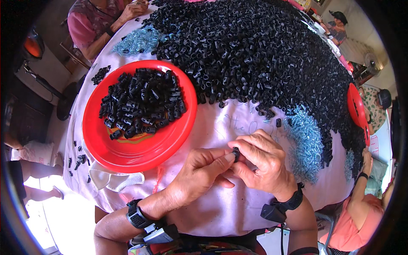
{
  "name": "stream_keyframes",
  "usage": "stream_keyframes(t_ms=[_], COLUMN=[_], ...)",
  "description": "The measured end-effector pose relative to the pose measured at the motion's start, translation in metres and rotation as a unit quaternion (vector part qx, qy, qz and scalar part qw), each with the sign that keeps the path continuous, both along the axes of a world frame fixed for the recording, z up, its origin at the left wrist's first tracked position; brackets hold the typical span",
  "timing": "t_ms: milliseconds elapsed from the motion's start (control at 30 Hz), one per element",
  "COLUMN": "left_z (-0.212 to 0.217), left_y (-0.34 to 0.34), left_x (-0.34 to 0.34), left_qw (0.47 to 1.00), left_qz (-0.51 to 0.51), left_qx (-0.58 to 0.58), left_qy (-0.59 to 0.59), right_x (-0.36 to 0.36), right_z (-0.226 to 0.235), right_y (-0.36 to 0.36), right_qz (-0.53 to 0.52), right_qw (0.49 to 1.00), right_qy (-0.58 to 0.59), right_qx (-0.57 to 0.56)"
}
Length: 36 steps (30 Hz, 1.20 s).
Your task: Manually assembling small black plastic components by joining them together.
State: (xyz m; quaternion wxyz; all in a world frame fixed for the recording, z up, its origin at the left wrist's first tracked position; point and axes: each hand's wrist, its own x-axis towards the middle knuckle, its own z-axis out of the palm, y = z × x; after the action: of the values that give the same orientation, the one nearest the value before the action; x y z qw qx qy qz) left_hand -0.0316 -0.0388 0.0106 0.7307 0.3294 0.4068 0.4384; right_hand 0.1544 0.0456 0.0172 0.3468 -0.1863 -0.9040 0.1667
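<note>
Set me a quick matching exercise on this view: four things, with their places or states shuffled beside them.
Things:
1. Red bowl
2. White cloth
3. Small black part
4. Bluish pile nearest the hands

Places or states:
A. Held between left hand and right hand
B. Right of the hands, beside the large black heap
C. Loaded with many black pieces
D. Lying at the bowl's near rim

Pairs: 1-C, 2-D, 3-A, 4-B.

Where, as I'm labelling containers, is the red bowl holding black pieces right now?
In the head view, the red bowl sits left of centre on the pink cloth, left of the left hand and beside the large black heap.
</note>
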Motion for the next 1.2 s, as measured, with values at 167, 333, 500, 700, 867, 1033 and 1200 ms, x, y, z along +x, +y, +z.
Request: stream_keyframes(t_ms=[167, 333, 500, 700, 867, 1033, 1200], left_z=[0.004, -0.001, -0.006, -0.003, -0.003, -0.003, -0.006], left_y=[0.002, 0.002, 0.003, 0.004, 0.003, 0.006, 0.005], left_x=[0.004, 0.001, 0.0, 0.005, 0.001, -0.003, 0.001], left_qw=[1.0, 0.999, 0.999, 0.999, 0.996, 0.997, 0.994], left_qz=[0.016, -0.005, 0.005, 0.032, 0.003, -0.017, 0.015], left_qx=[0.013, 0.032, 0.052, 0.036, 0.077, 0.066, 0.099], left_qy=[0.006, 0.0, -0.007, -0.01, 0.043, 0.025, 0.032], right_x=[0.001, 0.0, -0.007, -0.005, 0.001, 0.01, 0.013], right_z=[0.003, -0.001, 0.001, 0.0, 0.015, 0.011, 0.015], right_y=[-0.001, -0.002, -0.008, -0.001, 0.002, 0.008, 0.007], right_qz=[0.0, -0.002, -0.038, -0.027, 0.023, 0.043, 0.008], right_qw=[1.0, 0.999, 0.998, 0.999, 0.999, 0.996, 0.995], right_qy=[0.004, 0.009, 0.018, 0.023, 0.011, 0.013, 0.005], right_qx=[0.025, 0.039, 0.049, 0.039, -0.033, -0.079, -0.099])
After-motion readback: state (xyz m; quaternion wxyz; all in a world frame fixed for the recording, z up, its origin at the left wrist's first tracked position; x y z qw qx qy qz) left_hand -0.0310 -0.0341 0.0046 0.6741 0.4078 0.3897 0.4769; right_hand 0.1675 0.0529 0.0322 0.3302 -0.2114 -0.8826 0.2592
